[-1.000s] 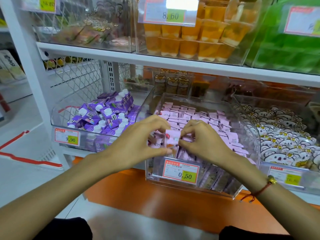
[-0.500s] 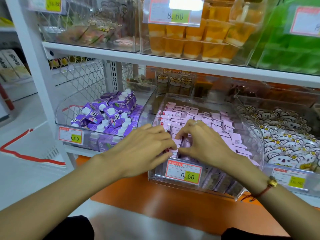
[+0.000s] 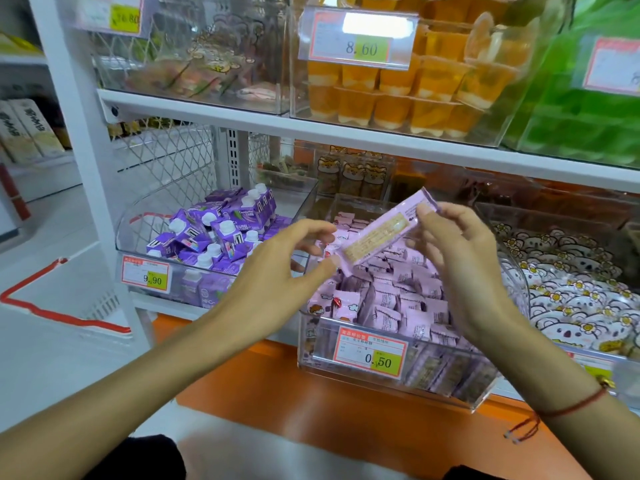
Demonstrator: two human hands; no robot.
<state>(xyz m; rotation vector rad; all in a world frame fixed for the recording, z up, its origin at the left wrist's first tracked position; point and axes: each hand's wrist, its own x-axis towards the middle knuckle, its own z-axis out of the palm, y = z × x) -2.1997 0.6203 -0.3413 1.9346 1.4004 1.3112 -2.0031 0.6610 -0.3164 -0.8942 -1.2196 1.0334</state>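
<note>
A long pink wrapped snack bar [image 3: 382,235] is held slanted in the air above a clear plastic bin [image 3: 398,382] of small pink snack packets [image 3: 398,306]. My right hand [image 3: 460,265] pinches the bar's upper right end. My left hand [image 3: 280,271] pinches its lower left end between thumb and fingertips. Both hands are raised above the bin. A price tag reading 0.50 [image 3: 370,356] hangs on the bin's front.
Left of this bin stands a clear bin of purple drink cartons [image 3: 221,233] tagged 9.90. To the right is a bin of koala-print packets [image 3: 571,292]. The white shelf [image 3: 311,128] above carries orange jelly cups [image 3: 408,88] and green packs. An orange ledge [image 3: 311,403] runs below.
Both hands were down among the pink packets in the bin. They have risen, and now hold a long pink bar stretched between them above the bin.
</note>
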